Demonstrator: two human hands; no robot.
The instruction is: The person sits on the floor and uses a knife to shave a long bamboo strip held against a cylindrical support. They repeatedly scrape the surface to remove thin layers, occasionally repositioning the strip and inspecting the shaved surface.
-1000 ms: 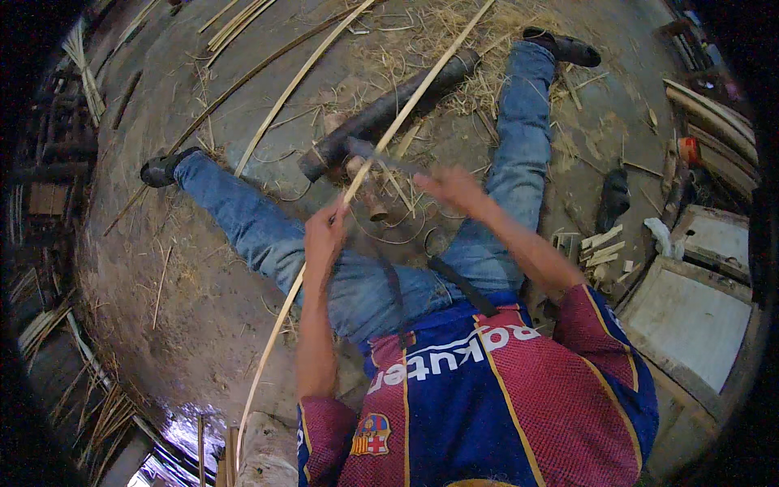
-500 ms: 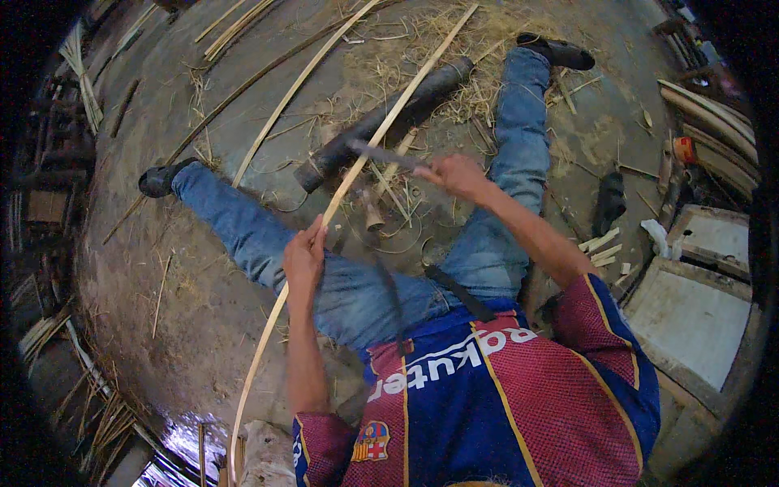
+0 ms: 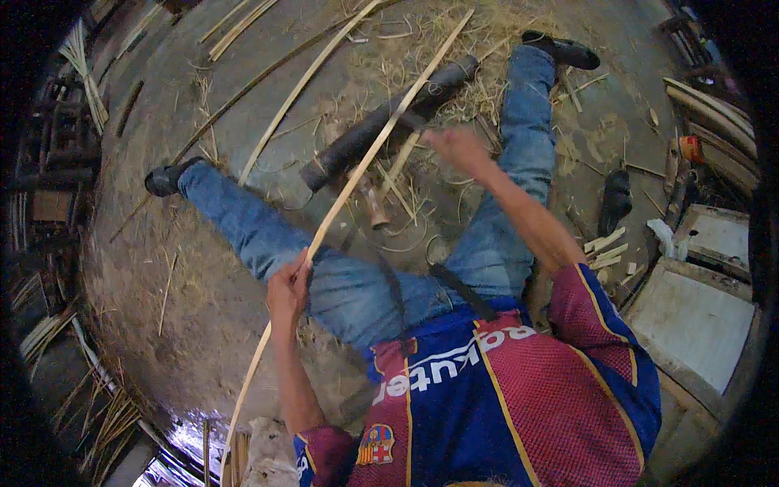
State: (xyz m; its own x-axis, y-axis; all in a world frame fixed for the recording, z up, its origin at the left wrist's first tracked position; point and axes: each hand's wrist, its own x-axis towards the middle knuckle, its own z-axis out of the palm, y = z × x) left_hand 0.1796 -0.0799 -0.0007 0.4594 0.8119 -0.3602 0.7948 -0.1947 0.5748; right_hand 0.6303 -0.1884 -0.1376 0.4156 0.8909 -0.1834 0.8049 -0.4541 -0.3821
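Note:
My left hand [image 3: 288, 288] is closed round a long, pale bamboo strip [image 3: 357, 174] above my left thigh. The strip slants from the lower left up to the far middle, passing over a dark round log [image 3: 341, 152] on the ground between my legs. My right hand [image 3: 461, 150], somewhat smeared by motion, grips a knife [image 3: 414, 122]. The blurred blade lies against or just over the strip, above the log. A short wooden piece [image 3: 377, 213] lies on the near side of the log.
Thin shavings [image 3: 487, 40] litter the ground round the log's far end. Another long strip [image 3: 296, 93] lies beyond my left leg. Short offcuts [image 3: 602, 247] and a dark shoe-like object [image 3: 615, 201] lie right, near white-topped boards [image 3: 690, 325]. Bundled strips [image 3: 101, 422] lie at lower left.
My left hand has moved down and left along with the strip, which has slid slightly toward me. My right hand and the knife have moved a little farther away and to the right.

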